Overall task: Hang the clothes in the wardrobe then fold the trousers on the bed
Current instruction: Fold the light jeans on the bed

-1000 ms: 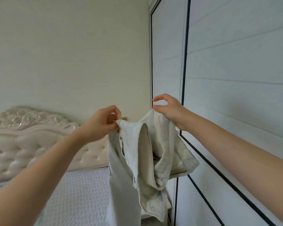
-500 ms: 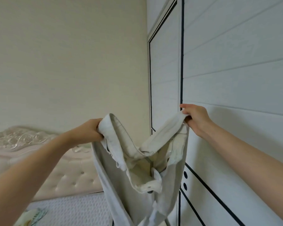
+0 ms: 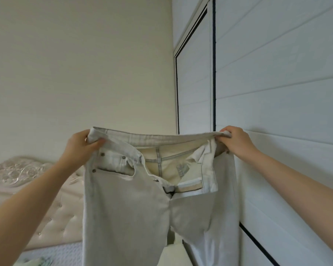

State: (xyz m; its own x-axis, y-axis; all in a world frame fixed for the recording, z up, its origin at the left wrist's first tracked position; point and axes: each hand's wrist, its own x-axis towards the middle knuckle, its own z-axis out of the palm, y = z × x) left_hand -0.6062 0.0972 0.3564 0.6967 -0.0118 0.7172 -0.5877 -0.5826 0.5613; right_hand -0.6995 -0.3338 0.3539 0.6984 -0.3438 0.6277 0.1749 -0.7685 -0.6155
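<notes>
Head view, white wardrobe doors (image 3: 277, 73) on the right, pale trousers (image 3: 127, 208) held up in the air beside them, fly open, left hand (image 3: 81, 148) and right hand (image 3: 236, 141) each curled tight round a waistband end, inner label (image 3: 182, 168) too blurred to read

A: Where do your trousers (image 3: 127, 217) end?
B: You can't tell. Both legs run off the bottom edge.
A: And your fingers?
B: On your left grip (image 3: 81, 144) they sit behind the waistband, out of sight. Your right grip (image 3: 236, 141) shows mostly its back, with its fingertips buried in the band.
A: The label (image 3: 182, 168) inside?
B: Too small for you to read. The headboard (image 3: 27, 169) is partly behind your left arm and the trousers. The pale green thing (image 3: 37, 263) on the bed (image 3: 65, 252) is cut off and blurred.
</notes>
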